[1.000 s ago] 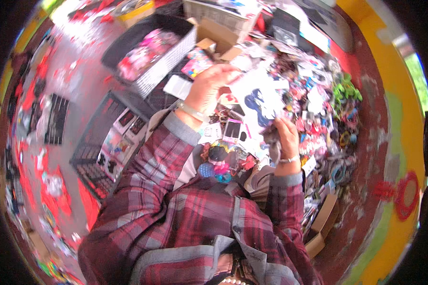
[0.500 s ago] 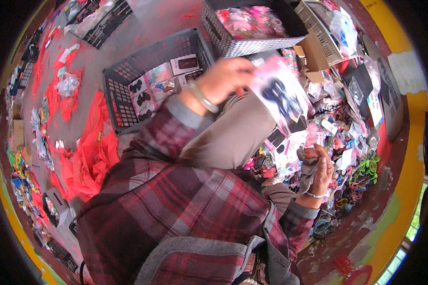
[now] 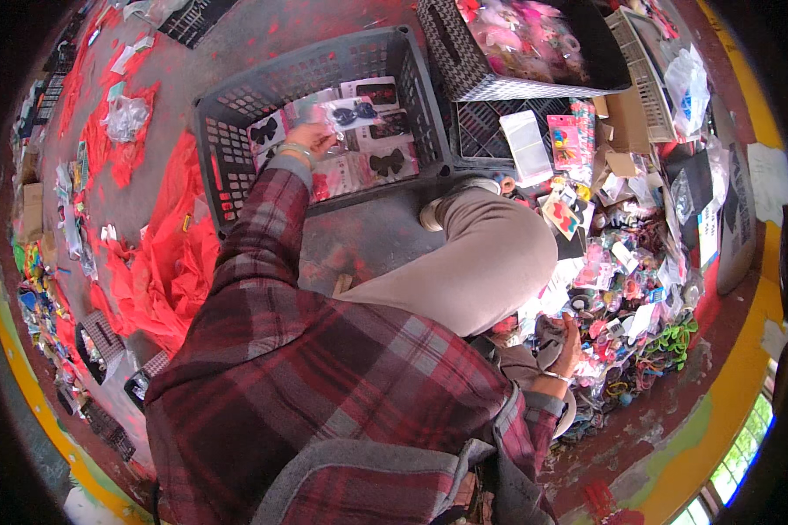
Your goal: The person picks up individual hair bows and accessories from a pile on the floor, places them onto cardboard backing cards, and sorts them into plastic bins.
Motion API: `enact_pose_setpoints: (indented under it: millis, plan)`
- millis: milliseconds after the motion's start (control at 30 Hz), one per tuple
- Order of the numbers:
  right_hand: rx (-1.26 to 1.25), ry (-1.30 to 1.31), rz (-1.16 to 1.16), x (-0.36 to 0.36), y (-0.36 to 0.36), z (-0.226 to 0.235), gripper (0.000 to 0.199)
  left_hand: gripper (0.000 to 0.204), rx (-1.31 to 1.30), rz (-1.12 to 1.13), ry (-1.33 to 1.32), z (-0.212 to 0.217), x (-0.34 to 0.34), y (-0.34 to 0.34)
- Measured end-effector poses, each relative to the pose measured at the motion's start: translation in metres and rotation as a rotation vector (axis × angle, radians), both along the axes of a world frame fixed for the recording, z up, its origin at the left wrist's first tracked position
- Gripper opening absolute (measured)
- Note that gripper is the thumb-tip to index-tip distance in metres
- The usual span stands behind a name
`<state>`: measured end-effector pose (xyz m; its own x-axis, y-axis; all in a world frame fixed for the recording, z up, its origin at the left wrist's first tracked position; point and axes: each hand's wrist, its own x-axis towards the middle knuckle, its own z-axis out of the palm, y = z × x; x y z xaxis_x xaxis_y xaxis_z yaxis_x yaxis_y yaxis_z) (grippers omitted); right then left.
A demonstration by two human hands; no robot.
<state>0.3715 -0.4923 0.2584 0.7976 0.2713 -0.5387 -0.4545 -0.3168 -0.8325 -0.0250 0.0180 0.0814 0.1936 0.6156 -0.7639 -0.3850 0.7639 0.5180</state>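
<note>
My left hand (image 3: 310,140) reaches into a dark grey plastic crate (image 3: 433,118) at the far side. Its fingers are closed on the near edge of a white card with a dark bow (image 3: 350,112). Beneath and around that card lie packaged bows, among them a black bow on a pale card (image 3: 387,162) and a boxed dark item (image 3: 375,91). My right hand (image 3: 569,348) is low on the right, beside my bent leg and the pile. Its fingers curl against a grey, cloth-like bundle (image 3: 549,337) and are partly hidden.
A patterned box (image 3: 499,87) of pink items in clear bags stands beyond the crate. A heap of small colourful accessories (image 3: 622,297) spreads along the right. Red sheeting (image 3: 171,262) lies on the floor to the left. My bent knee (image 3: 525,254) juts between crate and heap.
My left hand has swung leftward from above my knee into the crate, with the bow card in it. My right hand has lowered slightly, its fingers closing toward the grey bundle.
</note>
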Motion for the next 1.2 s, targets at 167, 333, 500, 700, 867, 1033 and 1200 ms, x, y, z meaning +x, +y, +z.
enact_pose_setpoints:
  millis: [167, 333, 500, 700, 867, 1033, 1200]
  plan:
    - [-0.06, -0.001, 0.078, -0.005, 0.009, -0.013, 0.036, 0.002, -0.071, -0.153, 0.013, -0.064, 0.039, 0.0]
    - [-0.101, 0.084, -0.012, -0.013, 0.022, -0.016, 0.029, 0.008, -0.125, -0.104, 0.074, -0.102, 0.065, -0.001]
    - [-0.129, 0.101, 0.017, -0.011, 0.028, -0.018, 0.027, 0.01, -0.059, -0.133, -0.053, -0.153, 0.061, -0.002]
    - [-0.182, 0.056, 0.095, -0.011, 0.031, -0.018, 0.028, 0.022, 0.967, -1.808, 1.101, -0.213, 0.061, 0.031]
    - [-0.218, -0.004, 0.187, -0.01, 0.027, -0.017, 0.03, 0.033, 0.778, -1.975, 1.482, -0.224, 0.057, 0.048]
    - [-0.201, -0.086, 0.286, -0.007, 0.005, -0.016, 0.031, 0.036, 0.897, -2.12, 1.595, -0.142, 0.067, 0.057]
    - [-0.05, -0.123, 0.289, 0.005, 0.005, 0.032, 0.027, 0.041, 1.071, -1.693, 1.295, 0.022, 0.115, 0.033]
